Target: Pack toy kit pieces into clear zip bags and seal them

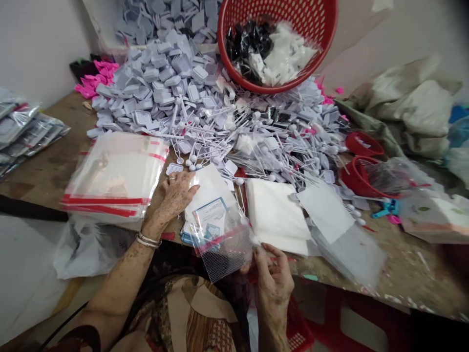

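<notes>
A clear plastic bag (234, 232) with a red strip lies tilted over the table's front edge. A blue-and-white printed card (211, 215) and white mesh show through it. My right hand (273, 276) pinches the bag's right edge, beside a small white rounded piece (255, 239). My left hand (179, 193), back upward and thumb apart from the fingers, rests by the bag's upper left side. Its fingertips reach a small ribbed lavender tray (174, 168); they are partly hidden. Thin-handled white spoons (216, 142) lie just beyond.
Lavender plastic pieces (154, 83) are heaped behind. A red basket (278, 88) of black and white packets stands above them. Red-striped bags (113, 166) lie left, folded white sheets (276, 215) right. Red bowls (361, 178) and a cloth sack (417, 112) are farther right.
</notes>
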`<state>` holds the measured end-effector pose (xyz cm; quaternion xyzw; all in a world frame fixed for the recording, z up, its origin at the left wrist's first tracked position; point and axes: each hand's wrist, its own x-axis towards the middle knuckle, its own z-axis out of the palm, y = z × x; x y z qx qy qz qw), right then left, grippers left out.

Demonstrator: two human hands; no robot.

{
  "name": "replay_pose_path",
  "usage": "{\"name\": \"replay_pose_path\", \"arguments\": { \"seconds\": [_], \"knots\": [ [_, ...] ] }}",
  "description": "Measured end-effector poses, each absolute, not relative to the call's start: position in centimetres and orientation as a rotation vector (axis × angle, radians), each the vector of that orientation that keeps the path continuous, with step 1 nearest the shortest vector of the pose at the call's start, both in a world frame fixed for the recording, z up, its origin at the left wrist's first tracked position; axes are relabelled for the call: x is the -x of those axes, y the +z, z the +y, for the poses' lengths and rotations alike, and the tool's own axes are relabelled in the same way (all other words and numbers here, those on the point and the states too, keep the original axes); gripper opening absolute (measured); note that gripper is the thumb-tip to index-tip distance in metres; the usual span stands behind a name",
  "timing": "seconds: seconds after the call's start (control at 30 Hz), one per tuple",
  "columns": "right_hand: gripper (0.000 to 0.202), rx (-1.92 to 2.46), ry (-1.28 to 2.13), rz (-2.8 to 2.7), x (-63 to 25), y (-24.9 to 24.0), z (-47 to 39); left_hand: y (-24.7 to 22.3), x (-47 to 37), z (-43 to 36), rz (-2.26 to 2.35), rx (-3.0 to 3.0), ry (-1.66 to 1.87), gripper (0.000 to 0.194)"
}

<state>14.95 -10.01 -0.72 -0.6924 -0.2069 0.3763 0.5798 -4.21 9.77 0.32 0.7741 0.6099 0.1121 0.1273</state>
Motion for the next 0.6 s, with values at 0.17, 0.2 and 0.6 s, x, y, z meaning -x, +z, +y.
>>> {"name": "replay_pose_path", "arguments": {
  "seconds": [0.17,0.2,0.6],
  "knots": [
    [0.049,1.561,1.009,-0.553,-14.5,-0.6,-8.9,-0.1,3.6,9.6,1.769,-2.333,0.336,0.046],
    [0.051,1.539,1.036,-0.558,-14.4,-0.6,-8.6,-0.3,3.5,9.6,1.777,-2.346,0.333,0.046],
    [0.052,1.39,1.07,-0.468,-12.9,-0.8,-6.6,-0.5,3.4,8.8,1.701,-2.444,0.292,0.05]
  ]
}}
